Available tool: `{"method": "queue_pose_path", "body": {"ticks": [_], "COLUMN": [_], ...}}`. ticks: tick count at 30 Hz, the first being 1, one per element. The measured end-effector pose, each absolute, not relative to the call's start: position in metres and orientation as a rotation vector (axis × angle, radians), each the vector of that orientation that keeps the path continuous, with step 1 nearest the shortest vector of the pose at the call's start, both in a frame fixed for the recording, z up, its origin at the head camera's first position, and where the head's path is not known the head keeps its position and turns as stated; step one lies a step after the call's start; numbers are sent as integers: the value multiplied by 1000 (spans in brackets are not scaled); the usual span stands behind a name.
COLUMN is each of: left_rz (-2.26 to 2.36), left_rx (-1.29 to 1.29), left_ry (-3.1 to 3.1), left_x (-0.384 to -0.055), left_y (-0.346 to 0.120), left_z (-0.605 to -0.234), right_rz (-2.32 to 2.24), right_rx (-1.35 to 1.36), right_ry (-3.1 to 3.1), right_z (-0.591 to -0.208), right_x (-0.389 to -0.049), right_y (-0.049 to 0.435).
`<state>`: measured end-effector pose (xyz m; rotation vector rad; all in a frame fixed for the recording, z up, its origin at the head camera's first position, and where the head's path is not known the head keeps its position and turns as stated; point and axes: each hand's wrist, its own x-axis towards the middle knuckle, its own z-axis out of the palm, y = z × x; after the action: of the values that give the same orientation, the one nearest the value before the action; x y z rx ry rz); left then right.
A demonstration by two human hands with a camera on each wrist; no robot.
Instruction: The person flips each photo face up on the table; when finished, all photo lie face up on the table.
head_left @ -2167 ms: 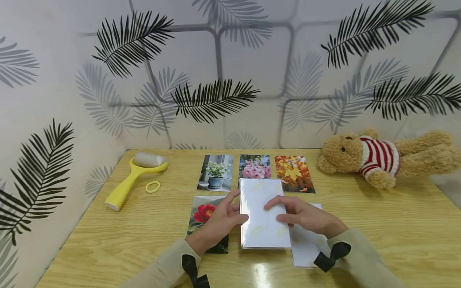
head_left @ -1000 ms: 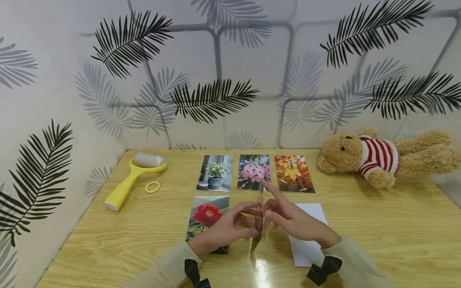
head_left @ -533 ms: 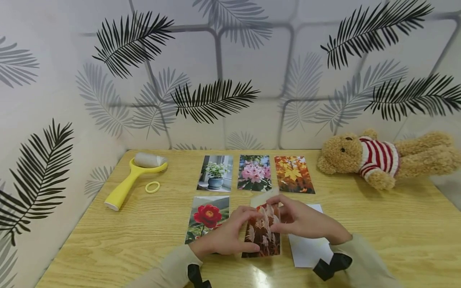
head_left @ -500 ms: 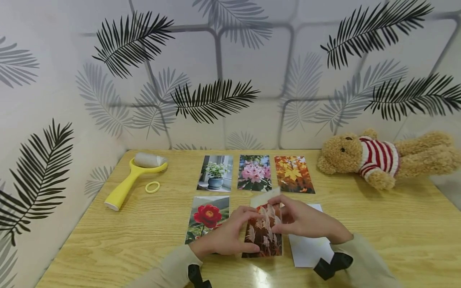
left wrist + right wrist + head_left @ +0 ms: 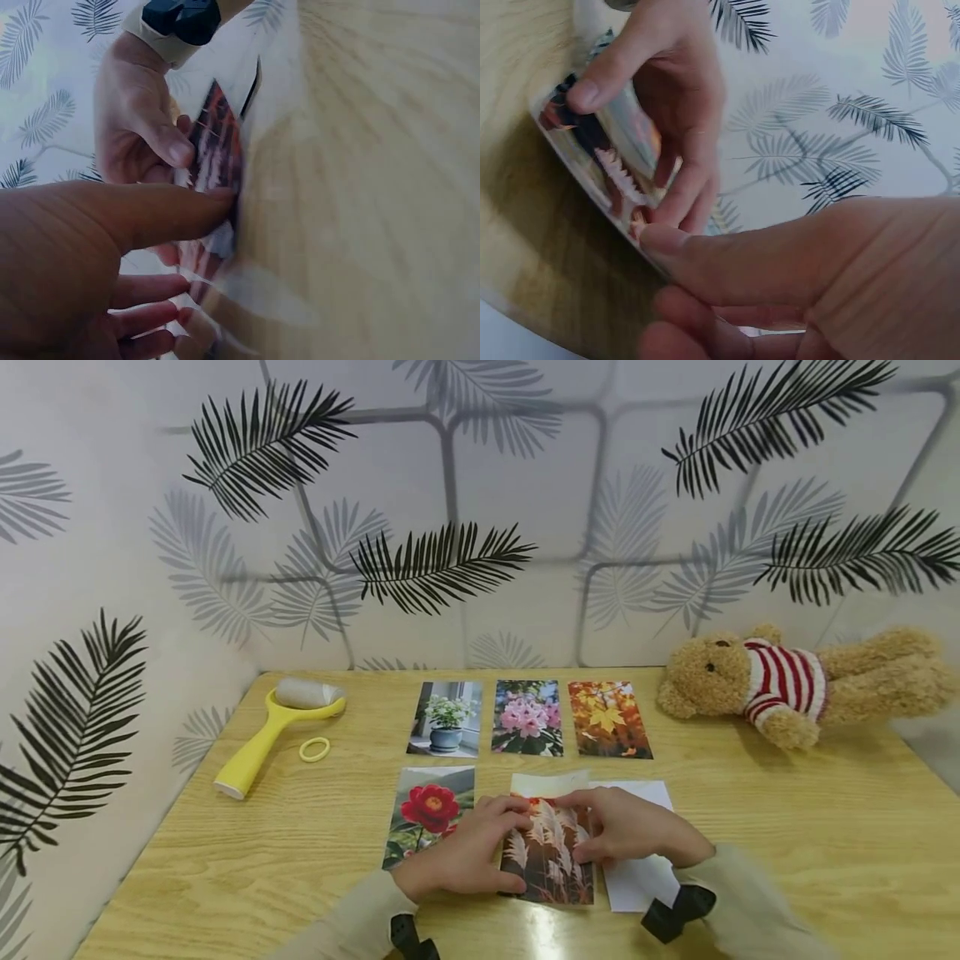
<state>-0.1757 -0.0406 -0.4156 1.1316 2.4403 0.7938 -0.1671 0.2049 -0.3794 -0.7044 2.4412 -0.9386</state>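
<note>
Between both hands is a photo card (image 5: 553, 868) of pale feathery grass on dark red-brown, low over the table. A pale sheet (image 5: 551, 785) sticks out beyond its top edge. My left hand (image 5: 468, 852) holds the card's left side, thumb near the bottom corner and fingers higher up. My right hand (image 5: 637, 827) pinches its right edge, the thumb on the picture; the right wrist view shows fingers behind that edge. A red flower photo (image 5: 431, 810) lies left, partly under the left hand. A white card (image 5: 641, 885) lies under the right hand.
Behind, three photos lie in a row: a potted plant (image 5: 446, 718), pink blossoms (image 5: 528, 718) and maple leaves (image 5: 610, 720). A yellow-handled lint roller (image 5: 258, 747) and yellow ring (image 5: 314, 749) lie left. A teddy bear (image 5: 795, 689) lies at the back right.
The white-backed stack was turned edge-on, then over, so the grass picture now faces up. Since half a second ago it has come lower and straighter, its pale sheet less far out.
</note>
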Motion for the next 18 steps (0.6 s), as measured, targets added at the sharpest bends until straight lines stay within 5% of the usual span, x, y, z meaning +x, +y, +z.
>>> {"method": "queue_pose_path", "body": {"ticks": [18], "left_rz": [697], "left_rx": [1058], "left_ry": [2583], "left_x": [-181], "left_y": [-49], "left_z": [-405], "right_rz": [-965], "right_rx": [-623], "right_ry": [2638], "right_z": [-400], "right_x": [-167], "right_y": [190]}}
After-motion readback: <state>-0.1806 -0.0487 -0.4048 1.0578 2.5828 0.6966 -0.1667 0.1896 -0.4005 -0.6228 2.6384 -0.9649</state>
